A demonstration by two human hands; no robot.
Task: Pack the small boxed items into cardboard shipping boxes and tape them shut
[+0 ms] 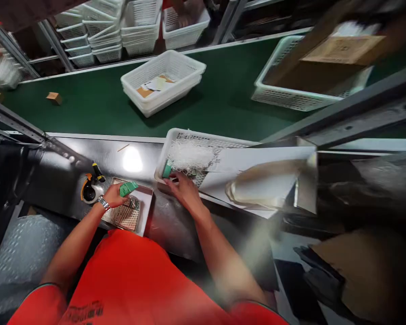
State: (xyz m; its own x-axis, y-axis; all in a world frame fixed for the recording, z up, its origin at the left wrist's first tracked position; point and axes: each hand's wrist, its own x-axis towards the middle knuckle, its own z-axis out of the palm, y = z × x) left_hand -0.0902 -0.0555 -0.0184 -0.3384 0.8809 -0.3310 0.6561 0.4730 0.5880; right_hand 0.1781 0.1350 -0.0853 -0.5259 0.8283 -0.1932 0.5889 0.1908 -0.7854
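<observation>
My left hand (114, 196), with a metal watch at the wrist, grips a small green box (128, 188). It is above an open shallow carton (145, 215), in which a mesh-patterned item in clear wrapping (126, 217) lies. My right hand (186, 189) reaches over the near rim of a white plastic basket (160, 169). Its thumb and fingers close at the lower end of a second small green box (167, 168), which leans by the basket's left wall. White shredded filler (191, 154) lies in the basket behind that hand.
A tape roll in an orange-and-black holder (88, 192) and a yellow-black tool (98, 172) lie left. White sheets (257, 160) cover the basket's right part. Beyond, a green conveyor (98, 106) carries stacked baskets (162, 88), a small brown box (54, 98) and another basket (297, 101).
</observation>
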